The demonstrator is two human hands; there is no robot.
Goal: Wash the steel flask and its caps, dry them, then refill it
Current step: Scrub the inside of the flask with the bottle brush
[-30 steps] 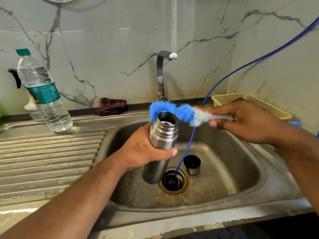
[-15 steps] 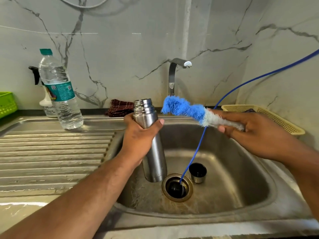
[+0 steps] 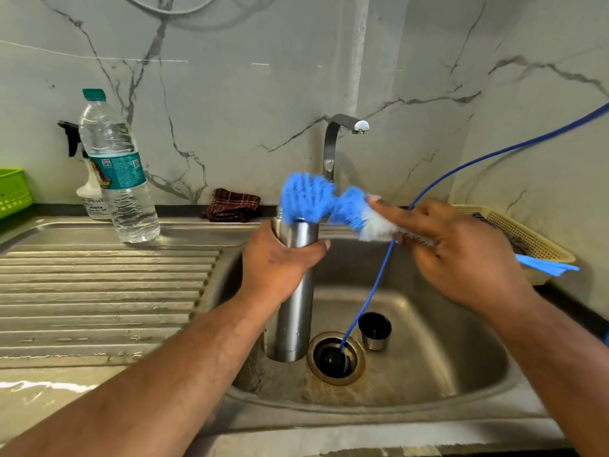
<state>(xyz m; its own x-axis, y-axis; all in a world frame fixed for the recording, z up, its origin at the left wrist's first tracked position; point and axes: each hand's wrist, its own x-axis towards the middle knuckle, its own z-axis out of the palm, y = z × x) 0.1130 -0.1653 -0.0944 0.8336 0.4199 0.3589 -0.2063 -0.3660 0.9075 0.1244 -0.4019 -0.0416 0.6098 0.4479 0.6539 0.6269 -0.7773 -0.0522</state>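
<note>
Thumb and fingers of my left hand (image 3: 280, 262) are wrapping round the upper part of the steel flask (image 3: 295, 308), gripping it just below its open mouth. I am holding the flask upright inside the sink (image 3: 461, 374), with its base down beside the drain (image 3: 336, 357); I cannot tell whether it is touching the sink floor.

My right hand (image 3: 461, 255) is gripping the bottle brush (image 3: 313, 201) by its stem, with the forefinger lying straight along the white bristles and the other fingers curling round the stem. The blue bristle head, blurred, is sitting right at the flask's mouth, and the brush's blue handle end (image 3: 547, 266) is sticking out past my wrist.

A thin blue hose (image 3: 372, 285) is running down from the upper right, passing under my right hand and ending in the drain. One cap (image 3: 375, 329) is standing open side up on the sink floor, just right of the drain.

Behind the flask the tap (image 3: 331, 143) is rising against the marble wall. A dark checked cloth (image 3: 232, 206) is lying on the back ledge. On the drainboard (image 3: 99, 285) to the left a plastic water bottle (image 3: 122, 179) is standing, with a spray bottle (image 3: 89, 199) just behind it and a green basket (image 3: 13, 189) at the far edge. A cream basket (image 3: 540, 245) is sitting to the right of the sink.
</note>
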